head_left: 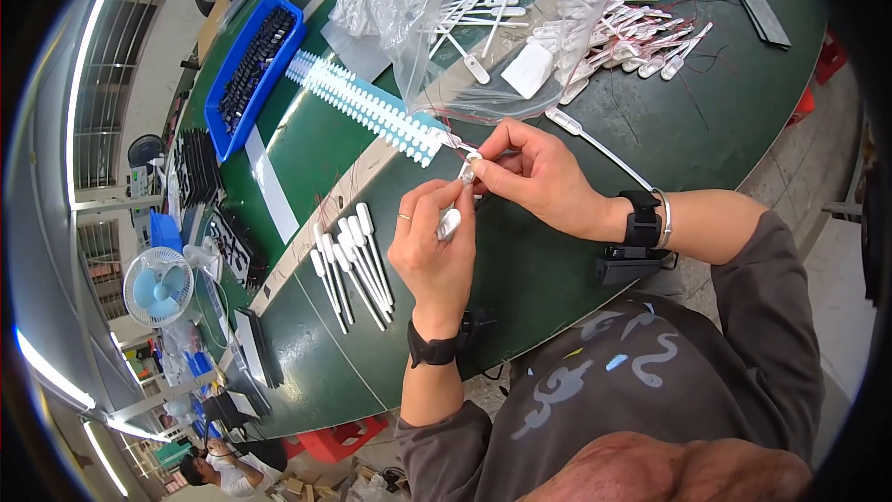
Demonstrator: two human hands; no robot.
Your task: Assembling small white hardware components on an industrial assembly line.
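Observation:
In the middle of the table, my left hand is closed round a small white plastic piece, whose rounded end shows under the fingers. Thumb and forefinger of my right hand pinch at the upper end of the same piece, where thin red wires show. Just beyond the fingertips lies a light-blue backing sheet with rows of white stickers. Left of my left hand, several white-headed sticks with white or dark stems lie side by side. A white long-stemmed piece rests beyond my right hand.
A clear plastic bag with white pieces lies at the far side. Beside it is a heap of white pieces with red and black wires. A blue bin holds black parts. A fan and another person are at left.

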